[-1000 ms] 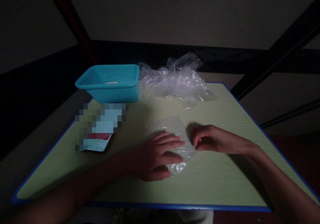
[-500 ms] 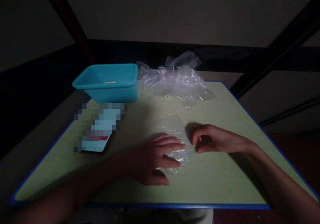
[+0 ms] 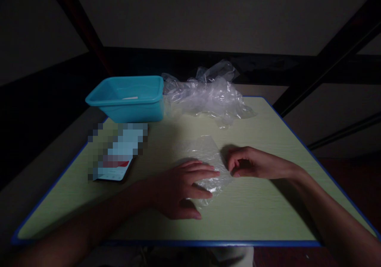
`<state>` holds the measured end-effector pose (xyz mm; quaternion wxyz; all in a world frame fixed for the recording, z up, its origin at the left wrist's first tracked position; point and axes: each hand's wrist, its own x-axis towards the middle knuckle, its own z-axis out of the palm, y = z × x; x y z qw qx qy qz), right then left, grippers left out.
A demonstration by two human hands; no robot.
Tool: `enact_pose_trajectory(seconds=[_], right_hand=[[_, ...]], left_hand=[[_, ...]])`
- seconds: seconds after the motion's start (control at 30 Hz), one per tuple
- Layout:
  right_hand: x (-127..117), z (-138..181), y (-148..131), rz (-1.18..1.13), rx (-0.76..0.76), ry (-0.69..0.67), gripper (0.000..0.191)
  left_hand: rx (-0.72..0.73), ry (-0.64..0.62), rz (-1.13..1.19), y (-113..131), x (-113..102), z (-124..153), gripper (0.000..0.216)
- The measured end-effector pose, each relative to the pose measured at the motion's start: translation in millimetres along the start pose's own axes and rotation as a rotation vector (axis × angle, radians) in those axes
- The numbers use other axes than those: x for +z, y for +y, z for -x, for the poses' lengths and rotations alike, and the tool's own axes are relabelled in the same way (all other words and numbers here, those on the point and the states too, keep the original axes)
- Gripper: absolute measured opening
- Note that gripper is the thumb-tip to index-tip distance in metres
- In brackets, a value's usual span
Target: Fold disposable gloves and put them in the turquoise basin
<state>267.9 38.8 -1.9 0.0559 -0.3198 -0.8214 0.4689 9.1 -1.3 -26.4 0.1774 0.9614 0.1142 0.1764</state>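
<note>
**Two hands on a clear plastic bag, dim room**

Light's poor, so take the fine detail w/ caution. The person sits at a pale green table [image 3: 262, 215] w/ a blue edge. A small clear plastic bag [image 3: 208, 155] lies flat near the middle of it, just in front of them.

The left hand [image 3: 181, 189] lies palm-down on the near-left part of the bag, fingers spread and straight, nothing clenched: it looks like it's pinning the film flat so it doesn't slide (thin plastic shifts easily on a smooth top). The right hand [image 3: 253, 163] is curled at the bag's right edge, thumb and fingertips drawn together right where the film ends. Whether it actually has the edge pinched, I can't tell; the fingertips are in shadow.

Further back, a teal plastic tub [image 3: 131, 100] sits at the far-left of the table, w/ something pale and flat inside. Just beside it on the right, a crumpled heap of clear plastic bags [image 3: 208, 94], well apart from the hands. A flat card or packet [image 3: 116, 159] lies left of the left hand, partly blurred out.
</note>
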Motion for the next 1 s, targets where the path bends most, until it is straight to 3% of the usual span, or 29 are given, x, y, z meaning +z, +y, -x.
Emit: enact_pose_trajectory(seconds=[0.17, 0.33, 0.8, 1.0], right_hand=[[1, -1, 0, 0.031, -0.001, 0.006, 0.005], [2, 0, 0, 0.016, 0.001, 0.007, 0.004], [-1, 4, -3, 0.049, -0.009, -0.001, 0.007], [4, 8, -21, 0.265, 0.025, 0.010, 0.018]], left_hand=[[0.005, 0.024, 0.015, 0, 0, 0, 0.039], [-0.101, 0.021, -0.053, -3, 3, 1, 0.056], [-0.217, -0.130, -0.146, 0, 8, -2, 0.070], [-0.213, -0.157, -0.163, 0, 5, -3, 0.072]])
